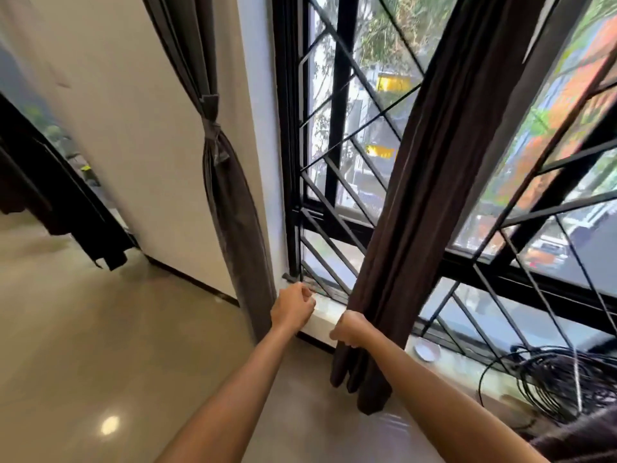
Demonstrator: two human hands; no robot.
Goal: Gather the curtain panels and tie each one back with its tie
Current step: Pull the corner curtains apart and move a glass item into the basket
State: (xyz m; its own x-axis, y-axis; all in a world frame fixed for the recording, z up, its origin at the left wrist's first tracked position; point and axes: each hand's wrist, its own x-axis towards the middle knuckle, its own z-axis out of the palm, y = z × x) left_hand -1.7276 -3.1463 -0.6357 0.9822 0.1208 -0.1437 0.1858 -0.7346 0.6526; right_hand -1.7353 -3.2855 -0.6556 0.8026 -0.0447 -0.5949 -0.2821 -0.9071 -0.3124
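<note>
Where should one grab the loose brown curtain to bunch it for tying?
Wrap the curtain from the room side, higher than where the right hand grips it: it hangs in a narrow column of tight folds, and the tied curtain is cinched mid-height.

The white window sill (329, 317) carries a small dish (427, 349) and coiled black cables (561, 379).

Fingers of the right hand (350, 330) vanish behind the curtain panel (434, 195) it grips, the panel's top runs off the upper edge above that grip, and just left of it the left hand (293, 309) curls away, hiding whether it holds anything.
</note>
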